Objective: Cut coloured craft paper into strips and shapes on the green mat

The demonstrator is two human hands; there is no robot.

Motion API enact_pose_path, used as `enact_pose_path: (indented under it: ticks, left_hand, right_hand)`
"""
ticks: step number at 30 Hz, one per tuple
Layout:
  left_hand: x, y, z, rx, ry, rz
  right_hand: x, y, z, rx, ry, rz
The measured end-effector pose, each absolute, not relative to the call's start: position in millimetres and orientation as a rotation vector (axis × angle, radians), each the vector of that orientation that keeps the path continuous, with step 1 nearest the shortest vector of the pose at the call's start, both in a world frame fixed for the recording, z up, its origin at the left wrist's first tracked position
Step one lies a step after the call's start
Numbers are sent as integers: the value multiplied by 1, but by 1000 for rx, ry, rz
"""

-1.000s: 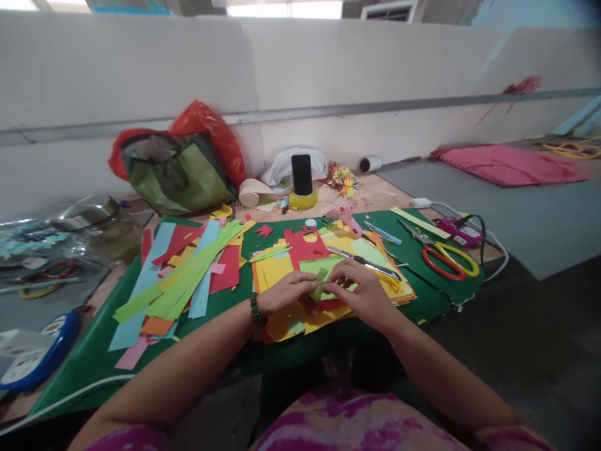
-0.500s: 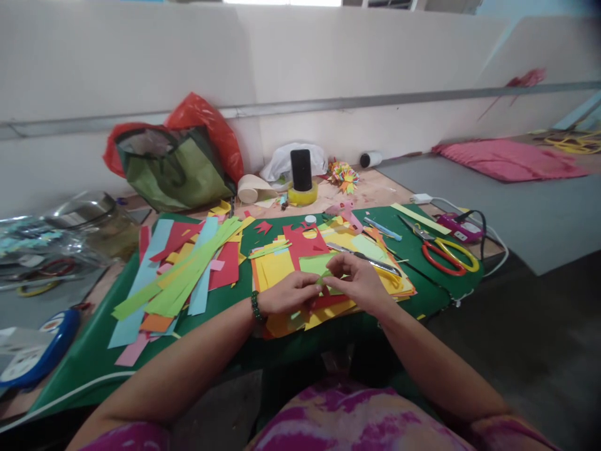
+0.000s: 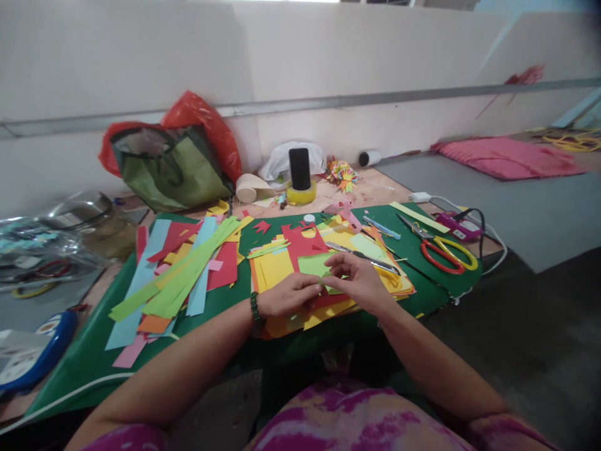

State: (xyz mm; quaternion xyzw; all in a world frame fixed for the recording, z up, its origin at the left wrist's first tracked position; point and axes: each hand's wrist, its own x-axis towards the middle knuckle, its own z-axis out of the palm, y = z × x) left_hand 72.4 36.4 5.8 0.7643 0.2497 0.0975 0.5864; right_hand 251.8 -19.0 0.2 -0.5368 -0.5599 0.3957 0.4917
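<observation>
My left hand (image 3: 292, 294), with a dark bead bracelet on its wrist, is closed in a pinch over the stack of coloured paper (image 3: 270, 272). My right hand (image 3: 359, 282) meets it from the other side, thumb and fingertips together and the other fingers bent. A small piece of green paper is pinched between the two hands' fingertips, mostly hidden by the fingers. Just behind them lies a light green sheet (image 3: 312, 265), with a cut red sheet (image 3: 300, 244) beyond it. A utility knife (image 3: 364, 257) rests on the stack beside my right hand.
Green, blue and red paper strips (image 3: 188, 275) lie to the left on the green cloth (image 3: 84, 369). Scissors (image 3: 441, 250) with red and yellow handles are at right, near a purple device (image 3: 462, 227). Behind are a pink glue gun (image 3: 345, 212), a phone (image 3: 299, 169) on a tape roll (image 3: 301, 194) and a bag (image 3: 176, 169).
The fingertips have shifted slightly, and the small green piece between them shows less than before. The view has moved a little. Things on the table stay in place.
</observation>
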Motion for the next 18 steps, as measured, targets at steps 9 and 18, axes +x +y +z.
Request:
enact_pose_path:
  ticks: [9, 18]
  left_hand:
    - [73, 36, 7, 1824, 568, 241]
    - [74, 36, 1, 1622, 597, 252]
  right_hand:
    - [250, -20, 3, -1319, -1334, 956]
    - [253, -20, 7, -1340, -1303, 948]
